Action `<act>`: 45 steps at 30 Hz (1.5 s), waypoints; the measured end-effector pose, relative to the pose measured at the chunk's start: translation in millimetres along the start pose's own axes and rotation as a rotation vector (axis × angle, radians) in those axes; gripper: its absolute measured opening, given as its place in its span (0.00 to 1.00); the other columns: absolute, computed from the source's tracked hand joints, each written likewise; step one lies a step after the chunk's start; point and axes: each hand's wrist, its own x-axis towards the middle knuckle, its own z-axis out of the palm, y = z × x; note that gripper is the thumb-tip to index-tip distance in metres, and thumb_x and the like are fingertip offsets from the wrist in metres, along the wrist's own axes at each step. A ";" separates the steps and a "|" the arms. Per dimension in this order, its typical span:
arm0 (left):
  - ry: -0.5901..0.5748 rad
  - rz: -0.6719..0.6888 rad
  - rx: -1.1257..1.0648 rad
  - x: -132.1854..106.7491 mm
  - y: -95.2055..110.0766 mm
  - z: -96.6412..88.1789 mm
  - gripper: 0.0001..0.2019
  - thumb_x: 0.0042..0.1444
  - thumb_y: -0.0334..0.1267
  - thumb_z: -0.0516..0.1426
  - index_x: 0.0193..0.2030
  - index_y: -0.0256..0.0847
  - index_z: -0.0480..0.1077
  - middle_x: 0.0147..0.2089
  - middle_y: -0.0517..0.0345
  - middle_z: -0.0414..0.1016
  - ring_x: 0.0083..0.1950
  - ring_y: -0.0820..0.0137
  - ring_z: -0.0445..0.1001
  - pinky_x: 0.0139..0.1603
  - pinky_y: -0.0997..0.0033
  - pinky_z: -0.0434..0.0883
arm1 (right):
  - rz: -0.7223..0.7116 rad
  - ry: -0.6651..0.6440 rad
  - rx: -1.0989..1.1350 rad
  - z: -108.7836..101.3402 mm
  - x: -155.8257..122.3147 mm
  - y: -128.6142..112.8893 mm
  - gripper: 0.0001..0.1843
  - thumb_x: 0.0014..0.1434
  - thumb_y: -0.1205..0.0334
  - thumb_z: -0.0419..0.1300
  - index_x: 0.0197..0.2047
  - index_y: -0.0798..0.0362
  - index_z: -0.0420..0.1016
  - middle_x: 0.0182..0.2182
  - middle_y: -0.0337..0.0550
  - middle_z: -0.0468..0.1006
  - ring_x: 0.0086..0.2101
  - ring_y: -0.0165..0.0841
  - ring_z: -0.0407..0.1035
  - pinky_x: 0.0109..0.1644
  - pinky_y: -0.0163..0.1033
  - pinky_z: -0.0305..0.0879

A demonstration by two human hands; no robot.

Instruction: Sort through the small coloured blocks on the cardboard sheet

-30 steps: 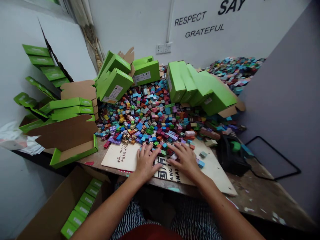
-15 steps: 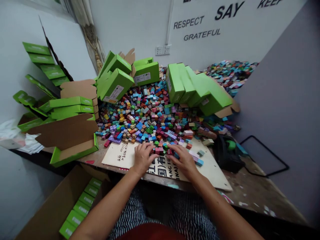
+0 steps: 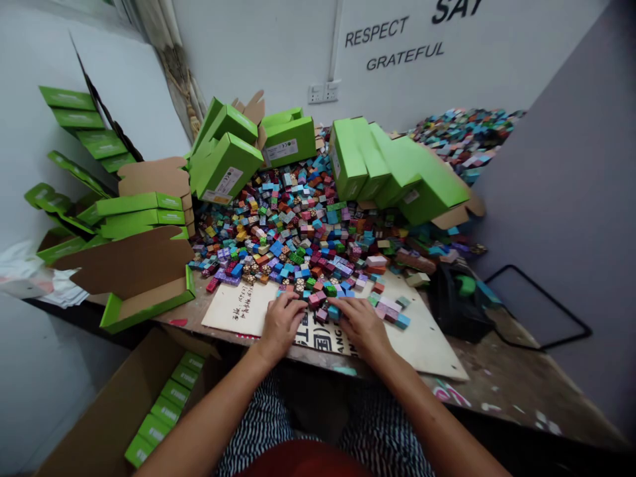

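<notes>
A big heap of small coloured cubes [image 3: 298, 225] covers the table. In front of it lies a flat cardboard sheet [image 3: 427, 344] with printed characters. My left hand [image 3: 281, 322] and my right hand [image 3: 362, 324] rest on this sheet, fingers curled. Between their fingertips sits a small cluster of cubes [image 3: 322, 306], pink, purple and blue. Both hands press against that cluster from either side. A few loose cubes [image 3: 392, 311] lie just right of my right hand.
Green cartons [image 3: 392, 169] lean at the back and more [image 3: 228, 149] at back left. An open green carton [image 3: 144, 298] sits at the left edge. A cardboard box with green packs [image 3: 163, 407] stands below left. A black tool [image 3: 454, 301] with cable lies right.
Both hands have drawn back toward me and curled from flat, spread fingers into a gathering grip, pulling a small cluster of cubes out of the heap onto the cardboard sheet.
</notes>
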 end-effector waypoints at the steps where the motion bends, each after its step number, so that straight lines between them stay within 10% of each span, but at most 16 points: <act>1: -0.008 0.006 -0.018 -2.1 0.9 -0.9 0.10 0.62 0.31 0.53 0.48 0.43 0.70 0.49 0.53 0.70 0.52 0.64 0.69 0.49 0.63 0.66 | 0.017 0.001 -0.012 0.4 -1.8 -0.1 0.22 0.59 0.67 0.52 0.55 0.47 0.72 0.45 0.47 0.76 0.43 0.41 0.67 0.46 0.48 0.68; 11: -0.175 0.063 -0.012 -4.3 8.3 5.3 0.19 0.61 0.35 0.55 0.60 0.46 0.62 0.57 0.52 0.69 0.60 0.60 0.64 0.61 0.51 0.58 | -0.001 -0.026 0.184 -5.4 -22.9 3.4 0.21 0.64 0.57 0.51 0.60 0.41 0.66 0.55 0.45 0.71 0.55 0.41 0.63 0.56 0.52 0.63; 15: -0.118 -0.045 0.008 -7.9 7.6 2.1 0.26 0.57 0.41 0.60 0.62 0.45 0.59 0.59 0.47 0.63 0.60 0.56 0.62 0.59 0.51 0.62 | 0.080 0.022 0.183 -13.7 -0.8 0.7 0.27 0.63 0.55 0.53 0.65 0.40 0.58 0.60 0.47 0.64 0.57 0.42 0.60 0.57 0.52 0.62; 21: -0.088 -0.049 0.008 -10.5 3.8 7.1 0.26 0.57 0.37 0.59 0.62 0.45 0.59 0.59 0.47 0.62 0.61 0.56 0.60 0.61 0.48 0.61 | -0.117 -0.235 -0.019 -3.6 37.6 -6.7 0.24 0.54 0.60 0.62 0.55 0.41 0.70 0.57 0.48 0.67 0.52 0.48 0.63 0.50 0.55 0.63; 29: -0.135 0.007 0.010 -0.1 -2.1 6.1 0.20 0.56 0.26 0.54 0.54 0.45 0.69 0.52 0.52 0.68 0.56 0.60 0.62 0.58 0.55 0.65 | 0.225 0.003 0.402 -7.9 39.0 8.7 0.16 0.60 0.53 0.56 0.50 0.47 0.72 0.43 0.43 0.77 0.42 0.39 0.71 0.46 0.45 0.67; 37: -0.036 0.025 0.043 7.9 -5.9 -5.7 0.27 0.52 0.51 0.63 0.57 0.46 0.66 0.57 0.50 0.65 0.61 0.56 0.60 0.59 0.52 0.61 | 0.083 -0.077 -0.095 -18.9 21.1 43.6 0.25 0.59 0.49 0.56 0.59 0.43 0.67 0.57 0.48 0.69 0.55 0.49 0.61 0.54 0.57 0.61; 45: -0.089 -0.035 0.077 2.9 -14.7 7.5 0.28 0.58 0.51 0.57 0.63 0.47 0.59 0.64 0.49 0.60 0.67 0.55 0.54 0.63 0.48 0.58 | 0.034 -0.007 -0.168 -1.2 3.6 23.9 0.19 0.62 0.51 0.54 0.55 0.44 0.72 0.60 0.47 0.65 0.59 0.49 0.56 0.55 0.57 0.61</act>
